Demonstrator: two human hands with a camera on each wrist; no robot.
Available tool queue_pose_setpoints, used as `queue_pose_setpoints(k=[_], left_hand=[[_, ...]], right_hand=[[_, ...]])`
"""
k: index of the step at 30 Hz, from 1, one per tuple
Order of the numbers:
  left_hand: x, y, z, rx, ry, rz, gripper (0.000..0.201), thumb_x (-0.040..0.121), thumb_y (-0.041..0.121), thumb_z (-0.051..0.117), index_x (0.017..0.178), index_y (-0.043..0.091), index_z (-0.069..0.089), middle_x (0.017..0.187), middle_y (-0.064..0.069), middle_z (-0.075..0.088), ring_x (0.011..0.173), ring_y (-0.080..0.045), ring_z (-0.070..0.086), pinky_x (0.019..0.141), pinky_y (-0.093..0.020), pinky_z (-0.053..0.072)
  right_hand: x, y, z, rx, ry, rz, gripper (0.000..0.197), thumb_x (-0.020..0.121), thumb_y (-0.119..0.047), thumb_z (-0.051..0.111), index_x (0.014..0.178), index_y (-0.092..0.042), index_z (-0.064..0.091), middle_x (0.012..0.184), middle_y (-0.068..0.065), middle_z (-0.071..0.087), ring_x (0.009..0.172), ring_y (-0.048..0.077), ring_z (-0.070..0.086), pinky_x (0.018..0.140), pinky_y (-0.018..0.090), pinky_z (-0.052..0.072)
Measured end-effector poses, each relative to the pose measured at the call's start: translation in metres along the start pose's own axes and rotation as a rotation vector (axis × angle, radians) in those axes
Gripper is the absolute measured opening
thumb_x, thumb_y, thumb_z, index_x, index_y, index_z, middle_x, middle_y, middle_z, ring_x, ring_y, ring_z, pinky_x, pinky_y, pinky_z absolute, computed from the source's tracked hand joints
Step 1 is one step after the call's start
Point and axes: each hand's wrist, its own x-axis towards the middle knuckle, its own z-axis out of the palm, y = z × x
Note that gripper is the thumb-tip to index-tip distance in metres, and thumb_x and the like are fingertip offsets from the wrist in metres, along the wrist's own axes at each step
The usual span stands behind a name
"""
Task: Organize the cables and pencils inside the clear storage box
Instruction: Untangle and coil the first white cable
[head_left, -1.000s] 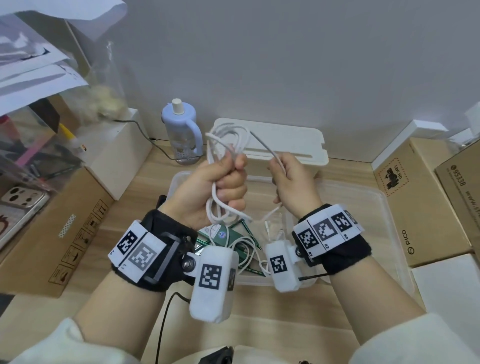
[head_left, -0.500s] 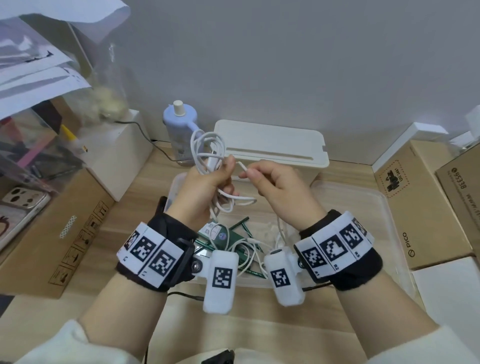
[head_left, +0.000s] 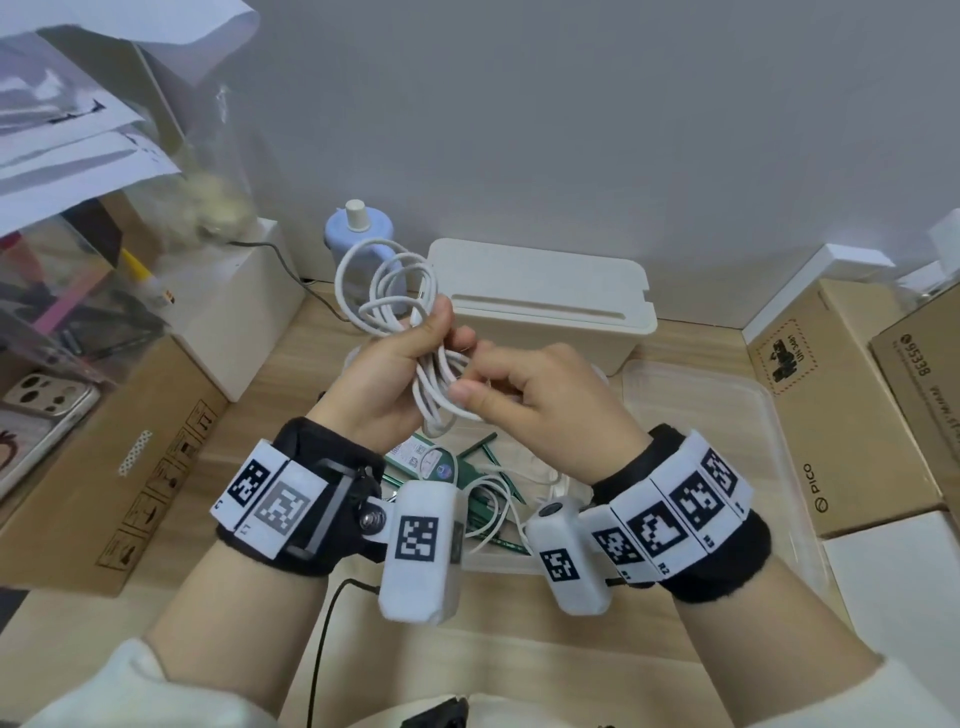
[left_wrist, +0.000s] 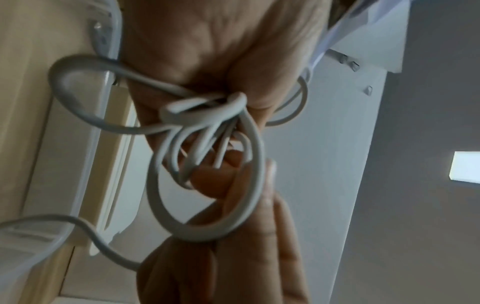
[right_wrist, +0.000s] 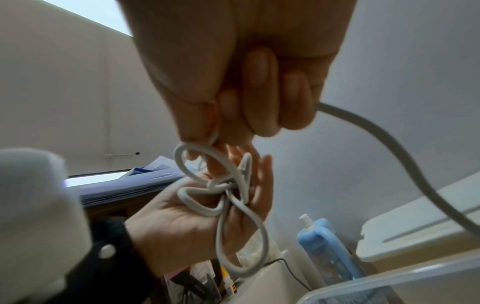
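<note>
Left hand (head_left: 384, 384) clenches coiled white cable (head_left: 387, 291); right hand (head_left: 540, 400) pinches its loose end w/ curled fingers; slack grip could unravel coil

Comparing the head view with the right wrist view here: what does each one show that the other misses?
Only the head view shows the green pencils and loose cables lying in the clear box, plus the cardboard boxes at the sides. Only the right wrist view shows the left palm from below, with the cable knotted into small loops against it, and the right hand's curled fingers. Both show the left hand and right hand gripping the white cable, the blue bottle and the white case.
</note>
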Motion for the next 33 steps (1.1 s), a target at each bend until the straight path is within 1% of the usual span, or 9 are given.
queue_pose_setpoints(k=[3, 6, 11, 12, 14, 16, 23, 30, 33], left_hand=[[0.001, 0.000, 0.001, -0.119, 0.036, -0.010, 0.044, 0.094, 0.030, 0.041, 0.054, 0.015, 0.052, 0.047, 0.005, 0.052, 0.051, -0.007, 0.060, 0.062, -0.025, 0.057], [-0.001, 0.005, 0.002, -0.222, 0.034, 0.026, 0.030, 0.093, 0.031, 0.041, 0.066, 0.018, 0.047, 0.042, 0.009, 0.038, 0.036, -0.003, 0.042, 0.048, -0.018, 0.051], [-0.007, 0.022, -0.010, -0.507, -0.273, -0.146, 0.013, 0.088, 0.023, 0.053, 0.084, 0.014, 0.046, 0.047, -0.005, 0.047, 0.035, -0.010, 0.033, 0.039, -0.021, 0.038], [-0.008, 0.025, -0.013, -0.497, -0.302, -0.178, 0.013, 0.091, 0.023, 0.052, 0.088, 0.013, 0.044, 0.050, -0.008, 0.050, 0.039, -0.011, 0.032, 0.042, -0.023, 0.037], [-0.008, 0.027, -0.017, -0.416, -0.333, -0.223, 0.014, 0.095, 0.026, 0.047, 0.094, 0.012, 0.043, 0.055, -0.009, 0.053, 0.041, -0.012, 0.036, 0.044, -0.024, 0.036], [-0.009, 0.023, -0.013, -0.283, -0.367, -0.281, 0.015, 0.093, 0.026, 0.051, 0.094, 0.011, 0.047, 0.054, -0.003, 0.053, 0.037, -0.012, 0.045, 0.040, -0.019, 0.037], [-0.012, -0.003, 0.006, 0.327, -0.132, -0.289, 0.007, 0.079, 0.019, 0.053, 0.079, 0.014, 0.049, 0.050, 0.006, 0.051, 0.025, 0.000, 0.029, 0.029, -0.011, 0.026], [-0.013, 0.002, -0.001, 0.349, -0.150, -0.350, 0.008, 0.075, 0.021, 0.055, 0.076, 0.013, 0.051, 0.049, 0.002, 0.045, 0.024, 0.000, 0.028, 0.028, -0.011, 0.025], [-0.013, 0.006, -0.007, 0.337, -0.120, -0.323, 0.012, 0.075, 0.023, 0.056, 0.073, 0.015, 0.048, 0.047, 0.004, 0.042, 0.024, 0.000, 0.028, 0.028, -0.011, 0.024]], right_hand=[[-0.004, -0.006, -0.001, 0.011, 0.036, -0.104, 0.030, 0.083, -0.047, 0.054, 0.070, -0.021, 0.064, 0.045, -0.010, 0.037, 0.045, 0.002, 0.038, 0.048, 0.017, 0.027], [-0.007, -0.005, 0.000, 0.095, -0.047, -0.140, 0.024, 0.079, -0.045, 0.060, 0.082, -0.023, 0.071, 0.045, -0.011, 0.039, 0.045, 0.006, 0.037, 0.049, 0.020, 0.030], [-0.011, 0.009, -0.010, 0.396, -0.205, 0.008, 0.017, 0.074, -0.025, 0.071, 0.091, -0.022, 0.073, 0.077, 0.005, 0.075, 0.065, 0.025, 0.066, 0.062, 0.036, 0.051], [-0.009, 0.014, -0.012, 0.390, -0.268, 0.078, 0.016, 0.076, -0.024, 0.070, 0.092, -0.022, 0.074, 0.078, -0.001, 0.075, 0.065, 0.015, 0.066, 0.061, 0.030, 0.051], [-0.003, 0.026, -0.014, 0.246, -0.389, 0.202, 0.018, 0.080, -0.026, 0.065, 0.096, -0.023, 0.073, 0.054, -0.017, 0.062, 0.047, 0.000, 0.047, 0.051, 0.015, 0.037], [0.003, 0.038, -0.015, 0.064, -0.432, 0.276, 0.019, 0.082, -0.034, 0.062, 0.095, -0.026, 0.073, 0.046, -0.018, 0.057, 0.046, 0.001, 0.045, 0.052, 0.020, 0.033], [0.015, 0.029, -0.018, -0.086, -0.133, 0.215, 0.031, 0.071, -0.045, 0.070, 0.057, -0.020, 0.057, 0.050, -0.006, 0.046, 0.052, 0.010, 0.041, 0.056, 0.031, 0.032], [0.015, 0.036, -0.022, 0.098, 0.020, 0.182, 0.017, 0.069, -0.029, 0.076, 0.065, -0.021, 0.061, 0.054, -0.012, 0.050, 0.052, -0.002, 0.045, 0.056, 0.017, 0.034], [0.013, 0.051, -0.026, 0.111, 0.119, 0.205, 0.010, 0.079, -0.025, 0.067, 0.071, -0.020, 0.065, 0.056, -0.010, 0.053, 0.054, -0.002, 0.047, 0.059, 0.025, 0.037]])
